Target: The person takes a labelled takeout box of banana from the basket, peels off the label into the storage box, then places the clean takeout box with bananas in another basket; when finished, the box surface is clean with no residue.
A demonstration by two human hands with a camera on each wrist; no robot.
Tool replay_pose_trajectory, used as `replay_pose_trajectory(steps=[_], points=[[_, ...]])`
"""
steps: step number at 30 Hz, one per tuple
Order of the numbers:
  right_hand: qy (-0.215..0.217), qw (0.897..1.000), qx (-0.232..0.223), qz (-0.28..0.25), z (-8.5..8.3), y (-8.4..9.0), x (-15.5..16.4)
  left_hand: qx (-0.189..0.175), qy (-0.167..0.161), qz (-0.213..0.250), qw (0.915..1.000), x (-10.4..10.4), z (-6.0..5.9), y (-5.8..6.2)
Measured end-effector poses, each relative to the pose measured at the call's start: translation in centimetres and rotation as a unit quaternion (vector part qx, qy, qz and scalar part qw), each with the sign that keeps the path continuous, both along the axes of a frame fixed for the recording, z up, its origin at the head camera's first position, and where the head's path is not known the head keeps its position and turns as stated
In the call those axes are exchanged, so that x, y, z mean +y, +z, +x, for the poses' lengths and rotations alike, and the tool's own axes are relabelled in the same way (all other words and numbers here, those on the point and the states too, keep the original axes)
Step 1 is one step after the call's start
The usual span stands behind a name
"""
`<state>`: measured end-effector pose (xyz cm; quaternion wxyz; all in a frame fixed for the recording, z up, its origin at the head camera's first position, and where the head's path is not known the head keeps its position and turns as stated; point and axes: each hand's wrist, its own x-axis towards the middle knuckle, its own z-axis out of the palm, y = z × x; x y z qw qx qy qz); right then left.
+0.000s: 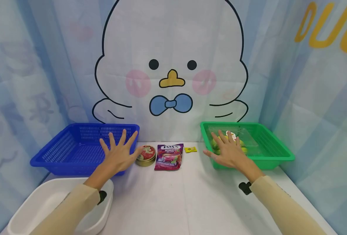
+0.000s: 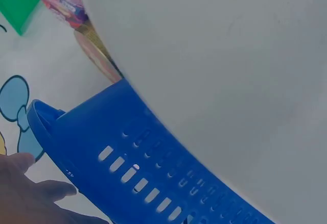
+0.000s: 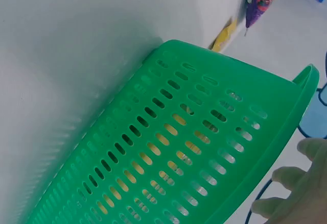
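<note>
Hovering with fingers spread and straight, gripping nothing: left hand (image 1: 119, 152) over the near right corner of the blue basket (image 1: 73, 153), right hand (image 1: 227, 150) over the near left corner of the green basket (image 1: 273, 143). Judging by that pose, likely a start position before a reach; best done by keeping the palms level, then lowering one hand at a time so neither basket rim gets knocked. Lying between the two baskets, toward the back edge of the white table (image 1: 173, 202): a round candy tin (image 1: 145, 155) just beside the blue basket and near the left thumb, a purple berry candy pouch (image 1: 169, 156) touching or nearly touching the tin, and a small yellow wrapped sweet (image 1: 190, 149) a little apart, nearer the green basket. Pouch flat, label up, long axis running from near edge to back edge, top seam pointing away toward the curtain; easiest pinched across its short sides. Tin flat with lid up, no long axis to speak of. Inside the green basket, yellow-green items under a clear pack, partly hidden by the right hand. Sitting at the near left corner, a white tub (image 1: 50, 202) under the left sleeve.
</note>
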<state>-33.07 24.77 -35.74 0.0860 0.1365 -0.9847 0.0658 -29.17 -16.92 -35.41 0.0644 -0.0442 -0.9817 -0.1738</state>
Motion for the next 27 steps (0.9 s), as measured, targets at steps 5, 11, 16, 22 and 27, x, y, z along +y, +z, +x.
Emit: replay_pose_trajectory(steps=[5, 11, 16, 22, 27], points=[[-0.002, 1.0, -0.013, -0.007, -0.1, 0.5, 0.2, 0.009, -0.005, 0.007, 0.9999, 0.3, -0.1, -0.1], [-0.001, 1.0, -0.023, -0.016, -0.5, 1.2, 0.5, 0.011, -0.013, 0.009, 0.9998, 0.8, -0.2, 0.0], [-0.006, 0.999, -0.028, -0.024, -1.2, 1.9, 1.1, 0.009, -0.015, 0.012, 0.9998, 1.5, -0.1, 0.4], [-0.015, 0.998, -0.044, -0.04, -2.2, 2.6, 2.2, 0.002, -0.026, 0.017, 0.9995, 2.4, -0.1, 1.0], [-0.024, 0.997, -0.055, -0.043, -2.4, 3.6, 3.0, 0.007, -0.037, 0.037, 0.9986, 3.5, -0.4, 1.4]])
